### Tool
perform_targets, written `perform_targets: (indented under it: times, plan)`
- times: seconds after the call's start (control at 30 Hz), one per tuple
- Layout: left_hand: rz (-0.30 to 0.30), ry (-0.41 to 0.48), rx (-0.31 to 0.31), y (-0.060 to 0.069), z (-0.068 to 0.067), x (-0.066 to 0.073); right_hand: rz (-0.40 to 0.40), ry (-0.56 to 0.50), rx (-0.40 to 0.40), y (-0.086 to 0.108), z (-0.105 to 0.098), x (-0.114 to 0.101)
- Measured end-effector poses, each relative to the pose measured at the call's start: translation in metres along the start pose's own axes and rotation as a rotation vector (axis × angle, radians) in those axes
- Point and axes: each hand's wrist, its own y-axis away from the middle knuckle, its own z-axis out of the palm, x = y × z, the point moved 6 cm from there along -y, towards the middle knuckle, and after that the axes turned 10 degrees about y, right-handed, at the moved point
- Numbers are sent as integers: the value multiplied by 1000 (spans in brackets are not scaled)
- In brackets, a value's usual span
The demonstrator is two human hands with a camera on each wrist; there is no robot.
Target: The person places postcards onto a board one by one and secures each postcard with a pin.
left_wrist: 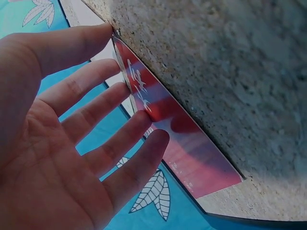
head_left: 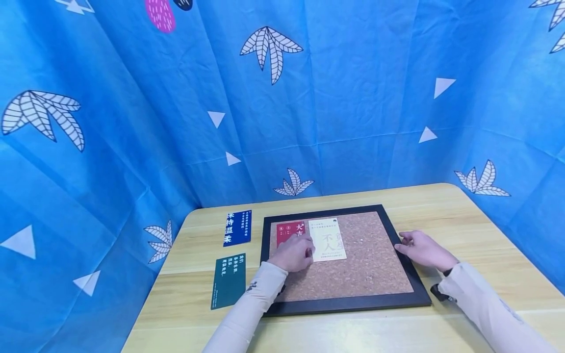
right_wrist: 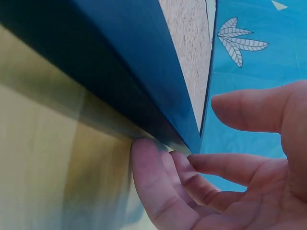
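Corkboard [head_left: 371,277] on table [head_left: 353,336], red card [head_left: 284,231] at upper left beside cream card [head_left: 328,235]; left hand [head_left: 294,253] over red card, fingers loosely spread, gripping nothing; right hand [head_left: 423,249] at black frame's [head_left: 348,306] right edge, fingers slightly bent, gripping nothing.

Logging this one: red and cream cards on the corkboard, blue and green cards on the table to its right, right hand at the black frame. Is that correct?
Not quite: the blue card and green card lie to the left of the corkboard, as the head view shows. The rest of your note holds.
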Motion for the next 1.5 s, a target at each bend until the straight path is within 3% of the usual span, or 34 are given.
perform_targets:
  times: [0.47,1.0,1.13,1.23,1.5]
  plan:
    - [-19,-6,-15,-1,1,3,-33,-57,18,3,4,7]
    - [88,-120,-57,-6,-3,8,13,-182,-5,6,8,12]
    - [72,-85,-5,-6,-16,1,17,-191,-8,7,7,12]
    - [28,-12,66,-5,-36,-10,24,-204,-9,7,8,12]
    - [-185,201,244,10,-88,-61,31,-212,-9,5,9,12]
